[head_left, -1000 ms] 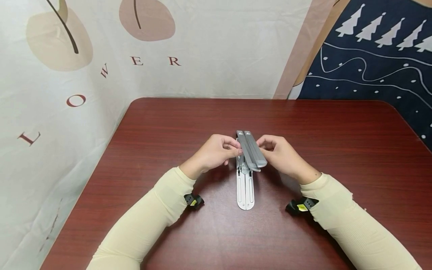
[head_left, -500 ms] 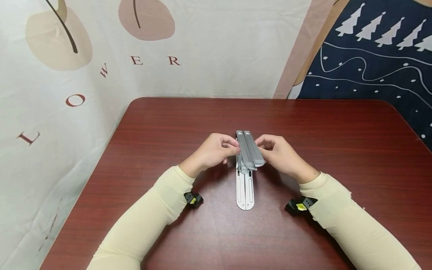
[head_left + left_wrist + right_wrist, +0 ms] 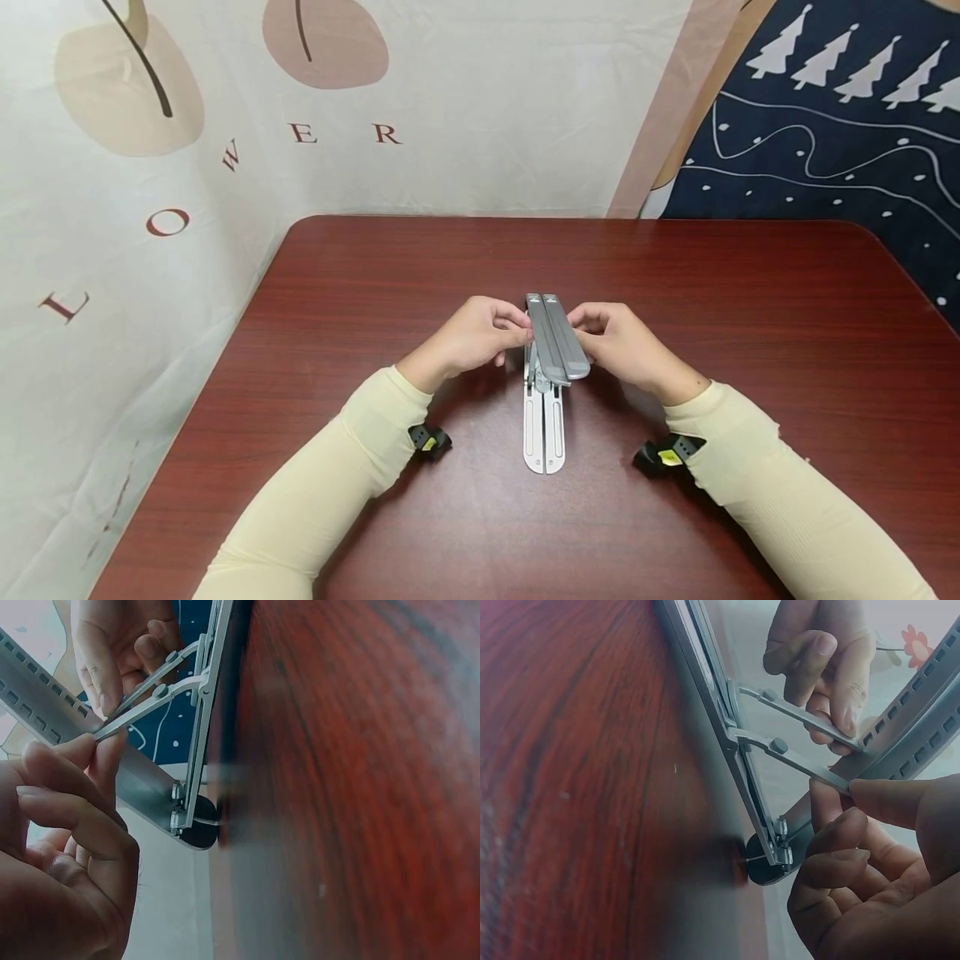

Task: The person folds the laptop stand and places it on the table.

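A folding metal laptop stand (image 3: 557, 337) stands in the middle of the table, its two grey upper arms side by side and tilted up toward me over the silver base (image 3: 543, 433). My left hand (image 3: 480, 337) is at its left side and my right hand (image 3: 618, 342) at its right. In the right wrist view, thumb and forefinger of the right hand pinch the end of one support strut (image 3: 810, 769) close to the slotted underside of an upper arm. The left hand likewise pinches the end of the other strut (image 3: 142, 714).
The reddish-brown wooden table (image 3: 375, 275) reaches back to a pale printed cloth (image 3: 487, 108). A dark blue cloth (image 3: 817, 150) with white trees hangs at the back right. Black wrist cameras (image 3: 431, 442) are strapped beneath both cream sleeves.
The stand has shifted slightly toward me, and its raised end has swayed a little left, then back right and lower. Both hands keep their pinch with hardly any movement.
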`<action>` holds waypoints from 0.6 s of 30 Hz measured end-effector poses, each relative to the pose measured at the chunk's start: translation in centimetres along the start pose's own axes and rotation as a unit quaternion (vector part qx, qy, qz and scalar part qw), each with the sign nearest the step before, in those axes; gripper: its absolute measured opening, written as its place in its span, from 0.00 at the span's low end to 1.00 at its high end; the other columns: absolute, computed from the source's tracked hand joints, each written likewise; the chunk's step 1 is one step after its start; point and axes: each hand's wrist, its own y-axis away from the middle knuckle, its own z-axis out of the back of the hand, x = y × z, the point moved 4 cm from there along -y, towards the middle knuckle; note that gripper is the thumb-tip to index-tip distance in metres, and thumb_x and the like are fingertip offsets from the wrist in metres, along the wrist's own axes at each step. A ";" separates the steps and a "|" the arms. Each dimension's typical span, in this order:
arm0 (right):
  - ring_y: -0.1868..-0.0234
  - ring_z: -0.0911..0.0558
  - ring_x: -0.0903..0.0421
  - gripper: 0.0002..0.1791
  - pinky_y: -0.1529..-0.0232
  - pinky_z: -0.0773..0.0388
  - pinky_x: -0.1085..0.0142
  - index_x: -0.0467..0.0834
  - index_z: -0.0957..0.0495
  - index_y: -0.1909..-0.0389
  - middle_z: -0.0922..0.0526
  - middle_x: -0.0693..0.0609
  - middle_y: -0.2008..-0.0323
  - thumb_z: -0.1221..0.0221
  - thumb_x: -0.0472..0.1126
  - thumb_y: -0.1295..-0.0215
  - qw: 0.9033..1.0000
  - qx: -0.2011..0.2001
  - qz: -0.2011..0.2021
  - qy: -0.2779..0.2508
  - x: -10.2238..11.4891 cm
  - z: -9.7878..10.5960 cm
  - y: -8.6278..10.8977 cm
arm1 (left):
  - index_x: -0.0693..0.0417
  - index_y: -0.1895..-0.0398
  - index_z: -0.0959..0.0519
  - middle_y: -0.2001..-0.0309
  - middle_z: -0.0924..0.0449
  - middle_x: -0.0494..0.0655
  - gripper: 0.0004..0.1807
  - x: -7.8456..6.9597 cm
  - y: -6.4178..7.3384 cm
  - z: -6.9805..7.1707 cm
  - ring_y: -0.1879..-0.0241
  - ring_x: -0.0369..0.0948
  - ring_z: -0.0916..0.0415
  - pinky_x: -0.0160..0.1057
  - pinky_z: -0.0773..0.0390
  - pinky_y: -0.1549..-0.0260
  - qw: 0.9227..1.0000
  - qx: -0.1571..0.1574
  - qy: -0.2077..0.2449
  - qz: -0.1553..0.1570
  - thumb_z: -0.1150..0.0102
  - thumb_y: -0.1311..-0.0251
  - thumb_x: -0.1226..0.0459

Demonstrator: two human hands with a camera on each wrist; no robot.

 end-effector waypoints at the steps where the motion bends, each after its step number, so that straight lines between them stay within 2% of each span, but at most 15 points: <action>1: 0.78 0.26 0.64 0.07 0.76 0.29 0.72 0.29 0.22 0.59 0.19 0.56 0.75 0.42 0.30 0.34 1.000 0.001 -0.003 -0.004 0.0 0.0 0.0 | 0.68 0.56 0.19 0.66 0.13 0.54 0.10 0.0 0.0 0.0 0.89 0.34 0.32 0.30 0.29 0.79 1.000 0.000 0.000 0.001 0.37 0.37 0.69; 8: 0.80 0.30 0.63 0.08 0.80 0.36 0.72 0.29 0.21 0.60 0.23 0.57 0.80 0.42 0.33 0.31 1.000 0.006 -0.015 -0.002 -0.2 -0.2 -0.1 | 0.67 0.56 0.19 0.66 0.13 0.53 0.10 0.2 -0.1 0.2 0.89 0.34 0.32 0.31 0.28 0.78 1.000 0.004 -0.008 0.002 0.37 0.38 0.69; 18: 0.81 0.30 0.63 0.09 0.81 0.36 0.71 0.29 0.21 0.60 0.24 0.58 0.82 0.41 0.34 0.30 1.000 0.006 -0.019 0.008 -0.3 -0.3 -0.3 | 0.67 0.57 0.19 0.68 0.14 0.52 0.09 0.2 -0.1 0.2 0.89 0.34 0.31 0.31 0.29 0.78 1.000 0.005 -0.015 0.003 0.38 0.37 0.70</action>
